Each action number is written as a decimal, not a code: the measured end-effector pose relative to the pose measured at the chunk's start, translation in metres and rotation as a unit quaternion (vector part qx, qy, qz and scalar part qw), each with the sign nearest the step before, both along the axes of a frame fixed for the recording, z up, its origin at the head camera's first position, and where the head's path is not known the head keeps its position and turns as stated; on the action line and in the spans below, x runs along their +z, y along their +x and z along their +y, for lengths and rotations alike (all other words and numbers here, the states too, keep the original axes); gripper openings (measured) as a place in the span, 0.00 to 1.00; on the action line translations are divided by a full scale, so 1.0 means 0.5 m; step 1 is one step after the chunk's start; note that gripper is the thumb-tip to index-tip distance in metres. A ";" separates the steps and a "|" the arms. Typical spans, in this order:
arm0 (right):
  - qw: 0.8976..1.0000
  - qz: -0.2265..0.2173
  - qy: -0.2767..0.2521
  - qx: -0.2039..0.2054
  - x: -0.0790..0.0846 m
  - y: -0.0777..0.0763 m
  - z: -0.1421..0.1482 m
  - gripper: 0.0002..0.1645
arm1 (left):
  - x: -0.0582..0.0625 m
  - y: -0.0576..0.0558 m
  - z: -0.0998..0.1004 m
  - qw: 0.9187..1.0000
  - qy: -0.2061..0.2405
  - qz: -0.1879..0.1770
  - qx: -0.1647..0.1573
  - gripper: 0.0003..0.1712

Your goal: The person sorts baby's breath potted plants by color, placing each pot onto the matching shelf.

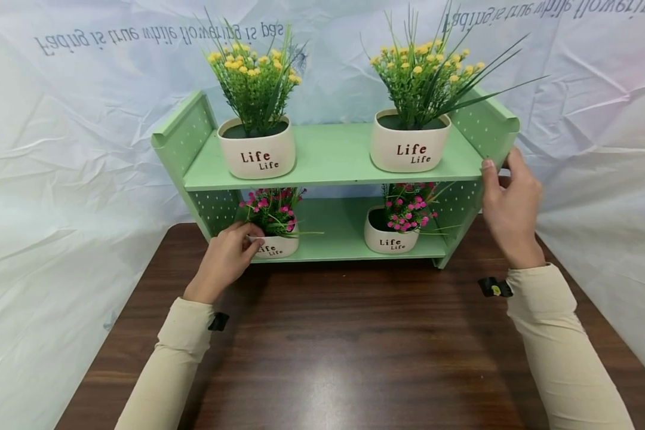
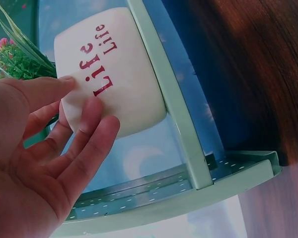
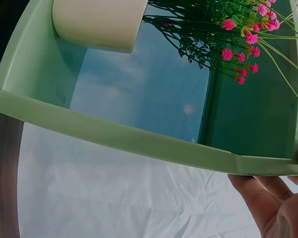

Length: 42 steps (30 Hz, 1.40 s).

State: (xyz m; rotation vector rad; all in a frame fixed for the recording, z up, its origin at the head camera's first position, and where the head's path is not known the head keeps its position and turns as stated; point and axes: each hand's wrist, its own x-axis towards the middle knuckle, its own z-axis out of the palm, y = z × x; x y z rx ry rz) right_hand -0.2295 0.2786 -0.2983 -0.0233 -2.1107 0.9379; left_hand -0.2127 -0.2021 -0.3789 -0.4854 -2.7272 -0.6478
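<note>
A green two-tier metal shelf (image 1: 330, 152) with perforated sides stands on the table. On its lower tier, at the left, is a cream flower pot (image 1: 280, 246) marked "Life" with pink flowers (image 1: 269, 206). My left hand (image 1: 227, 254) holds this pot at its left end. The left wrist view has the thumb at the pot's (image 2: 134, 74) rim and the other fingers around its end and front. Over at the right, my right hand (image 1: 513, 206) grips the edge of the shelf's side panel (image 1: 486, 122), thumb on the front edge, fingers along the outside.
Another pink-flowered pot (image 1: 381, 239) sits at the lower right. Above are two pots with yellow flowers, one at left (image 1: 258, 155) and one at right (image 1: 408, 149), grass blades reaching past the side panel. Dark wooden table (image 1: 344, 334); printed cloth (image 1: 59, 149) hangs behind and beside.
</note>
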 end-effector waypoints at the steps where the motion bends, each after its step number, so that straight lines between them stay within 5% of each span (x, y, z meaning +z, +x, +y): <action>1: 1.000 0.002 -0.001 0.002 0.000 0.000 0.001 0.19 | 0.000 0.000 0.001 1.000 0.000 0.000 0.001 0.07; 29: 1.000 0.005 -0.001 -0.004 -0.003 -0.004 -0.006 0.20 | -0.009 -0.013 0.004 1.000 0.008 0.004 0.002 0.08; 37: 0.999 -0.007 -0.022 0.035 -0.004 0.002 -0.002 0.23 | 0.011 0.027 0.010 0.998 0.036 0.037 0.040 0.18; 42: 0.994 0.019 -0.087 0.058 -0.032 0.042 -0.004 0.26 | 0.022 0.071 0.009 0.995 0.034 0.081 0.058 0.25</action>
